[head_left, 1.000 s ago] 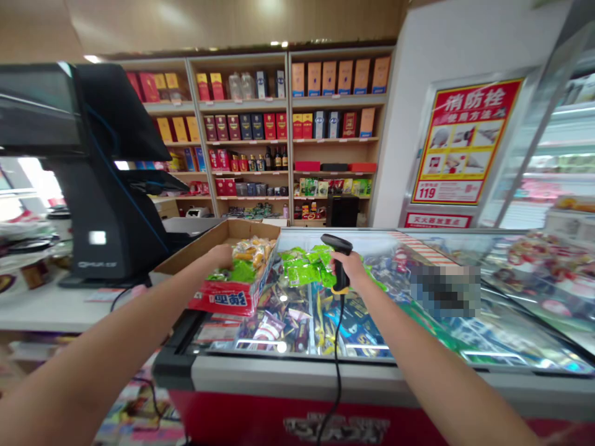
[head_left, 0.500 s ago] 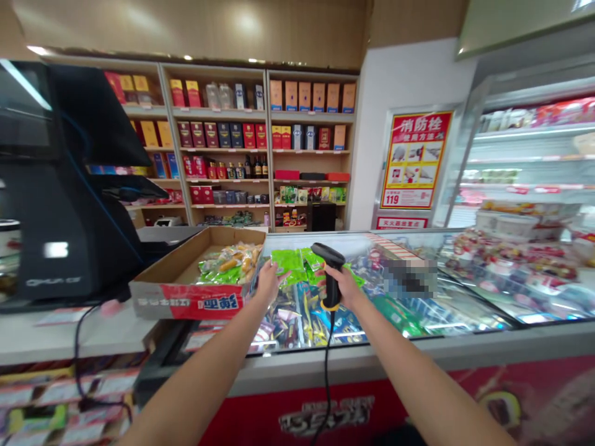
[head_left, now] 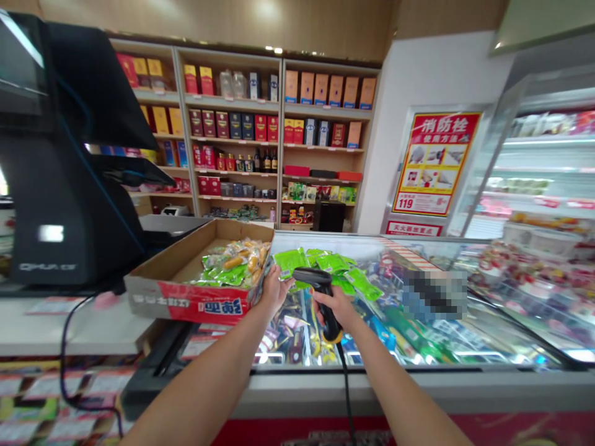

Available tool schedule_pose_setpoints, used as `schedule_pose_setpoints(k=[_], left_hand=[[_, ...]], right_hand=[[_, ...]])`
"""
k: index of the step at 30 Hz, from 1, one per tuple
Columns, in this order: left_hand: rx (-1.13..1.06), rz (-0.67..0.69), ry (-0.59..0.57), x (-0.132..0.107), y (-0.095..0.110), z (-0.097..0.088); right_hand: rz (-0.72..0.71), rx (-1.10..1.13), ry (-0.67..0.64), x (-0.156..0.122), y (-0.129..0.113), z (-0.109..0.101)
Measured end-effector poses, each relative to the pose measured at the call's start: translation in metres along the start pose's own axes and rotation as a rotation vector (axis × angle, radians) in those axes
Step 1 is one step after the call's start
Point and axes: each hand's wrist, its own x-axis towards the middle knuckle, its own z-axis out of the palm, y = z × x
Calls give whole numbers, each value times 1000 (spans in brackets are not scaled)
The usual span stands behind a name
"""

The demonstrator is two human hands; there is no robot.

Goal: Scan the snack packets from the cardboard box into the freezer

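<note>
In my right hand (head_left: 333, 305) is a black barcode scanner (head_left: 312, 277) with a yellow-trimmed handle. My fingers wrap its grip, and its head is tilted left toward my other hand. Pinched in my left hand (head_left: 275, 290) is a bright green snack packet (head_left: 289, 260), its lower edge at my fingertips. More green packets (head_left: 365, 284) lie spread on the freezer's glass top (head_left: 353, 240) behind the scanner. Left of my left hand stands an open cardboard box (head_left: 174, 263) with green packets and yellowish wrapped snacks inside.
A black checkout machine (head_left: 69, 186) rises at the left. The scanner's cord (head_left: 346, 390) hangs over the freezer's front edge. Colourful packs lie under the glass. Shelves of boxed goods (head_left: 235, 127) line the back wall, and a blurred-out patch (head_left: 434, 295) covers something at right.
The scanner has tipped from near upright to leaning left, its head now closer to the left hand's packet. The view has shifted slightly, and more green packets show on the glass.
</note>
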Motion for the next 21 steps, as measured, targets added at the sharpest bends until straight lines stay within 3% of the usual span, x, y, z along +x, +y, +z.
schedule_pose_setpoints(k=[9, 21], left_hand=[[27, -31, 5, -2, -2, 1], [-17, -58, -30, -6, -4, 3]], right_hand=[[40, -112, 2, -2, 1, 1], [75, -76, 27, -4, -5, 3]])
